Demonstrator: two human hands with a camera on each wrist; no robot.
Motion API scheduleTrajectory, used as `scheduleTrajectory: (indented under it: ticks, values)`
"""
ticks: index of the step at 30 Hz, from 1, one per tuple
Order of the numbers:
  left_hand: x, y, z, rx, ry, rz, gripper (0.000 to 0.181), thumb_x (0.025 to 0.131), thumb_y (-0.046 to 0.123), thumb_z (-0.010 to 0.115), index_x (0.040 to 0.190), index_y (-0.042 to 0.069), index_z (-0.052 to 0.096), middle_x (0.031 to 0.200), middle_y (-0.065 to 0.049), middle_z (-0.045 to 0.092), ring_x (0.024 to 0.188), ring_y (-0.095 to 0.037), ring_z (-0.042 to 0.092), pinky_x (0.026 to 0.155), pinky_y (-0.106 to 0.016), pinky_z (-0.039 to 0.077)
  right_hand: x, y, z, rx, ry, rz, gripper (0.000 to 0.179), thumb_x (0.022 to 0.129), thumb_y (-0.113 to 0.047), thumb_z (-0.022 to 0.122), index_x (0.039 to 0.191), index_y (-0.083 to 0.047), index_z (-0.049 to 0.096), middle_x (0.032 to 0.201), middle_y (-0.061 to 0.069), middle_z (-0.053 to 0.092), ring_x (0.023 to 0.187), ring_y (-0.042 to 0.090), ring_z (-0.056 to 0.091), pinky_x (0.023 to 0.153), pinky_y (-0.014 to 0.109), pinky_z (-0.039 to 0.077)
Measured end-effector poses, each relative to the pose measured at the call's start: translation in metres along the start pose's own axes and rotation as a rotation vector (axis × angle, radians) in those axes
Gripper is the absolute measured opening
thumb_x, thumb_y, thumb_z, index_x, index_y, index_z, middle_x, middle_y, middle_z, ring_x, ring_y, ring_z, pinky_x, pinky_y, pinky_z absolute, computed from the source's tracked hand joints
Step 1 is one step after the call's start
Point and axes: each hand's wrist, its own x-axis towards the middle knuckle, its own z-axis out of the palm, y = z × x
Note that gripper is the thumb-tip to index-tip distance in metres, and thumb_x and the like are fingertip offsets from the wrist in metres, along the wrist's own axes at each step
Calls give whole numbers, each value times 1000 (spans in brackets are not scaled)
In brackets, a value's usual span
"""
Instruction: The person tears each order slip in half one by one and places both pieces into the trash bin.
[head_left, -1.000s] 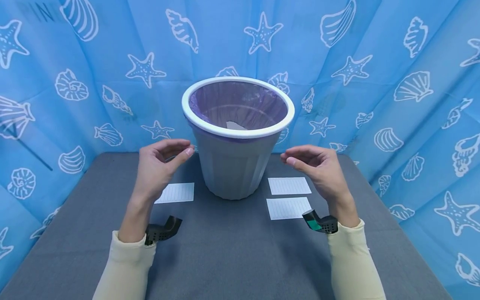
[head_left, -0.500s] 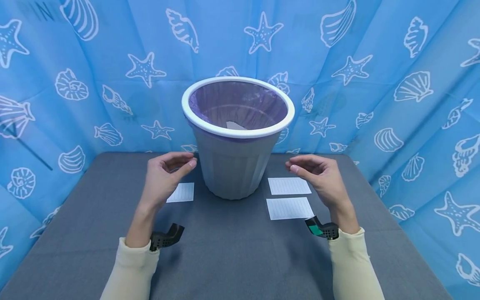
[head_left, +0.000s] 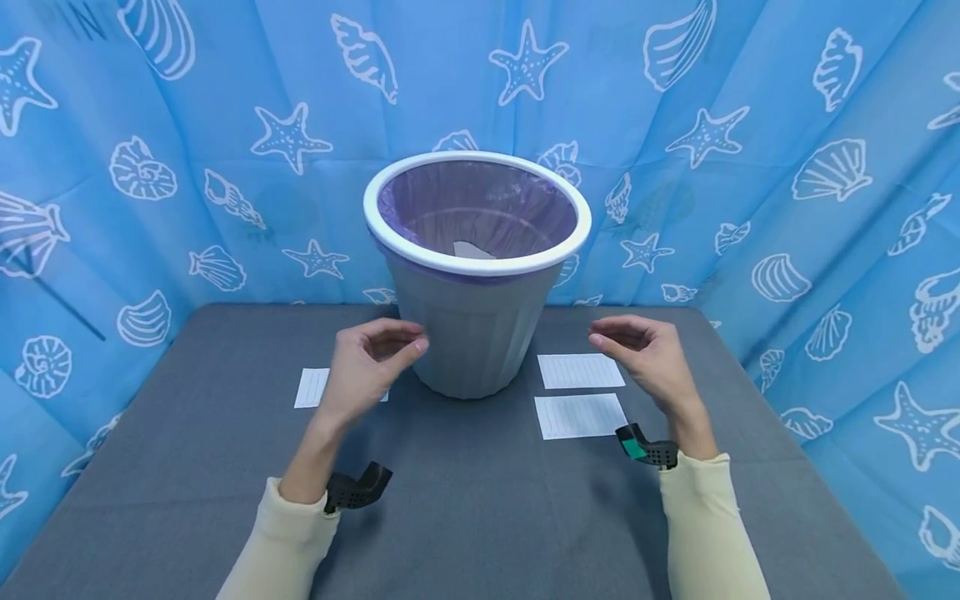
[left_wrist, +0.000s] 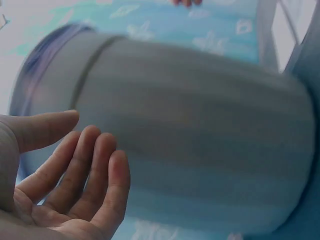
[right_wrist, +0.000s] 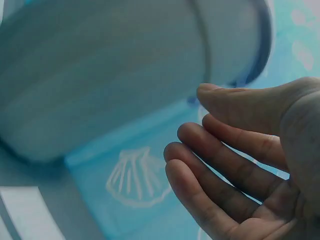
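A grey trash bin [head_left: 472, 333] with a white rim and a purple liner [head_left: 480, 200] stands upright at the back middle of the table. Some white paper [head_left: 471, 250] shows inside it. My left hand [head_left: 367, 367] hovers in front of the bin's left side, fingers loosely bent, holding nothing. It partly hides a lined white card [head_left: 311, 388] on the table. To the bin's right, my right hand [head_left: 648, 358] hangs in the air with loosely bent fingers and nothing in it. Two more lined cards, a far one [head_left: 581, 372] and a near one [head_left: 580, 416], lie left of that hand.
Dark grey cloth covers the table [head_left: 480, 517]. A blue curtain [head_left: 300, 83] with white shells and starfish hangs behind it and along both sides. Each wrist wears a black camera mount, the left one [head_left: 358, 487] and the right one [head_left: 647, 447].
My left hand has moved right and toward me, in front of the bin's side, baring the left end of its card. The right hand has shifted slightly right and lower. Bin and cards stay put.
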Motion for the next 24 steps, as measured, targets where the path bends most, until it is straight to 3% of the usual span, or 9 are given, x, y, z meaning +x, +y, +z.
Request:
scheduleTrajectory:
  ticks: [5, 9, 13, 18, 24]
  values:
    - [-5, -6, 33, -28, -95, -20, 22, 93, 8, 74, 111, -5, 72, 103, -13, 73, 94, -23, 71, 83, -32, 58, -1, 21, -7, -105, -19, 114, 32, 94, -14, 75, 116, 8, 69, 110, 26, 70, 89, 2, 67, 79, 17, 53]
    - [-10, -16, 61, -22, -155, -31, 21, 92, 7, 75, 109, -4, 73, 100, -9, 74, 91, -20, 71, 81, -32, 58, -2, 41, -14, -176, -89, 219, 36, 94, -20, 76, 118, 7, 69, 110, 22, 71, 89, 9, 68, 79, 25, 55]
    - [-17, -26, 84, -4, -198, -39, 19, 91, 8, 77, 107, 0, 74, 98, -7, 74, 88, -17, 71, 79, -31, 58, -6, 62, -21, -240, -157, 267, 39, 92, -20, 78, 118, 8, 69, 107, 19, 73, 88, 17, 68, 77, 30, 56]
    - [-22, -39, 104, 22, -235, -49, 21, 91, 9, 76, 111, 0, 73, 101, -9, 73, 90, -19, 70, 82, -32, 57, -9, 78, -26, -272, -209, 262, 36, 89, -12, 80, 114, 11, 70, 99, 18, 73, 83, 22, 65, 70, 26, 54]
    - [-26, -47, 117, 97, -280, -77, 31, 92, 12, 76, 120, 0, 69, 112, -9, 71, 101, -21, 69, 90, -32, 54, -10, 88, -27, -302, -270, 290, 37, 86, -14, 83, 113, 8, 71, 97, 14, 71, 82, 24, 60, 67, 28, 51]
